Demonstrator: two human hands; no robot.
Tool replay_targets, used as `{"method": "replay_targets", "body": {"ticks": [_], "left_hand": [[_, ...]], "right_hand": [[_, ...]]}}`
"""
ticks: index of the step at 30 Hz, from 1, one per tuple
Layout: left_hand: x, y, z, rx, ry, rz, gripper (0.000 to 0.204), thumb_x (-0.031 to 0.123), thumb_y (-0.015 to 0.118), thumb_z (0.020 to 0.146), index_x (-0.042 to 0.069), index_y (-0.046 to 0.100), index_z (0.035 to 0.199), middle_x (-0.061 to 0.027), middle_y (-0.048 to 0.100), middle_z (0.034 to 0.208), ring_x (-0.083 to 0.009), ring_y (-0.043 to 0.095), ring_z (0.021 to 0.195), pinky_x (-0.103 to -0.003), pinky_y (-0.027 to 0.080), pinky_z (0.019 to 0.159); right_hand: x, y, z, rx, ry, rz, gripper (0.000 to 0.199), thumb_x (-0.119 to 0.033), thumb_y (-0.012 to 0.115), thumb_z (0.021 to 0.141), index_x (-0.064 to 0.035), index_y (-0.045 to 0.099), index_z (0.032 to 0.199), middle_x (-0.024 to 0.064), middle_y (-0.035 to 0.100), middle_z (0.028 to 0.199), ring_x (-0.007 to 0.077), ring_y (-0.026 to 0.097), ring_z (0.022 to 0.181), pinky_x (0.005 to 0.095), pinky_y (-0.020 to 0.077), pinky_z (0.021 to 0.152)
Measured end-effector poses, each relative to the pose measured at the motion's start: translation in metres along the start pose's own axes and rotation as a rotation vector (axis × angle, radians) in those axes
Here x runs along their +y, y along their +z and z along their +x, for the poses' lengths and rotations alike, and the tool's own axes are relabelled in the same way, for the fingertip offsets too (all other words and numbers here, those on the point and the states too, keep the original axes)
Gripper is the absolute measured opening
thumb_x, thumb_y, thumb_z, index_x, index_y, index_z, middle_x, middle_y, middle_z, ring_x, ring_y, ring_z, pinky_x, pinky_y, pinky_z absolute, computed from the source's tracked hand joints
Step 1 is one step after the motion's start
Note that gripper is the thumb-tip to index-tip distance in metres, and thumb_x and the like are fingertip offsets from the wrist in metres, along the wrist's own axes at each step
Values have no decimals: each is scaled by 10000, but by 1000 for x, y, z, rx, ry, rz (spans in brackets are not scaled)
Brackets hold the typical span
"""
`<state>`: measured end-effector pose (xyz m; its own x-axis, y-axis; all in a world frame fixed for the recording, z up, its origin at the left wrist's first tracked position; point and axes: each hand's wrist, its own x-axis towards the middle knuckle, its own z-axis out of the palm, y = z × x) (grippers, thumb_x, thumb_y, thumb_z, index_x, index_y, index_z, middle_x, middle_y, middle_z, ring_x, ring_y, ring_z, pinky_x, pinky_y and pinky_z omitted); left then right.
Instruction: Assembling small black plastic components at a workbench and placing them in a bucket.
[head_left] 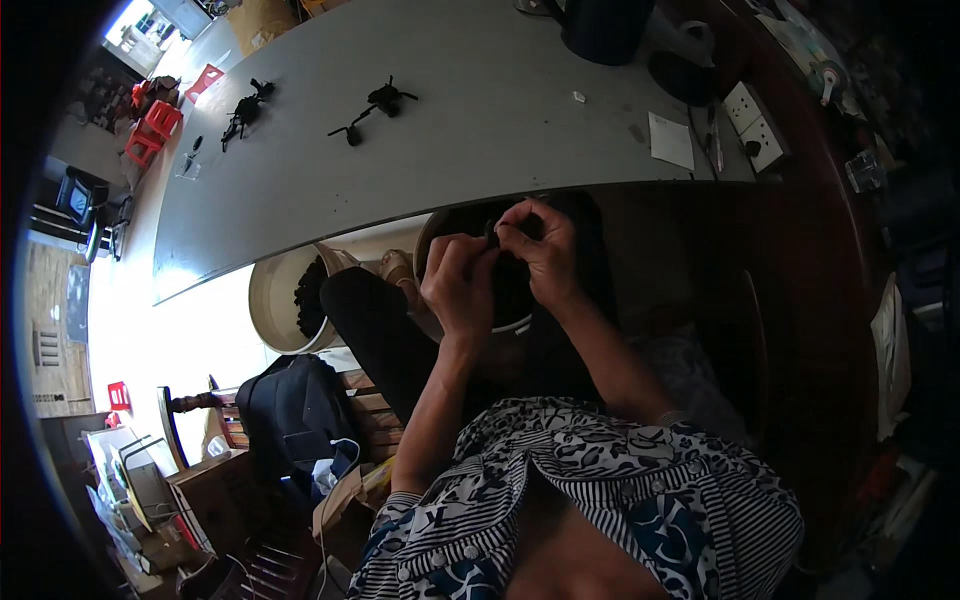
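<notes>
Patterned shirt [600, 480] below, both hands [505, 262] pinch a small dark part [492, 230] over a bowl [515, 322], mid-assembly, fine fingerwork needed next.

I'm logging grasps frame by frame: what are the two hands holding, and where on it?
Both hands, left hand and right hand, pinch one small dark part between their fingertips; which part of it they grip cannot be told.

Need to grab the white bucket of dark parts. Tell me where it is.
The white bucket sits on the floor at the person's left, under the grey table's edge, beside the raised knee.
</notes>
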<state>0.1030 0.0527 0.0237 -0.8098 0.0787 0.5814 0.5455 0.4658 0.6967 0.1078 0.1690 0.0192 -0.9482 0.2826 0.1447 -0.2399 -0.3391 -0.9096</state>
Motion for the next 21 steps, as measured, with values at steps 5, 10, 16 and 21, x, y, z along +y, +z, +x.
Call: {"method": "replay_targets", "body": {"ticks": [5, 10, 16, 21], "left_hand": [[-2, -15, 11, -372, -841, -1158, 217, 30, 619, 772, -14, 561, 976, -42, 590, 850, -110, 579, 738, -242, 487, 665], [-22, -12, 10, -518, -787, -1055, 180, 17, 558, 803, -19, 568, 978, -53, 605, 839, -110, 585, 715, -230, 493, 664], [-13, -13, 11, -510, -626, -781, 161, 33, 561, 769, -25, 570, 919, -70, 609, 712, -127, 583, 617, -237, 480, 599], [-7, -13, 15, -588, -562, -594, 126, -22, 526, 744, -35, 551, 867, -87, 605, 681, -128, 584, 600, -230, 474, 578]], "right_hand": [[-4, -26, 5, -173, -67, 66, 181, -157, 670, 761, -22, 550, 743, 32, 540, 702, 81, 486, 601, 200, 375, 552], [-8, -36, 2, -357, -5, 53, 249, -218, 689, 758, -24, 534, 734, 49, 530, 713, 99, 486, 619, 205, 378, 571], [0, -45, 3, -446, 107, 53, 169, -167, 656, 794, -41, 544, 774, -3, 529, 784, 64, 474, 740, 203, 382, 683], [0, -41, 1, -422, 141, -22, 206, -226, 681, 774, -71, 546, 770, -24, 515, 776, 49, 457, 717, 197, 370, 663]]}}
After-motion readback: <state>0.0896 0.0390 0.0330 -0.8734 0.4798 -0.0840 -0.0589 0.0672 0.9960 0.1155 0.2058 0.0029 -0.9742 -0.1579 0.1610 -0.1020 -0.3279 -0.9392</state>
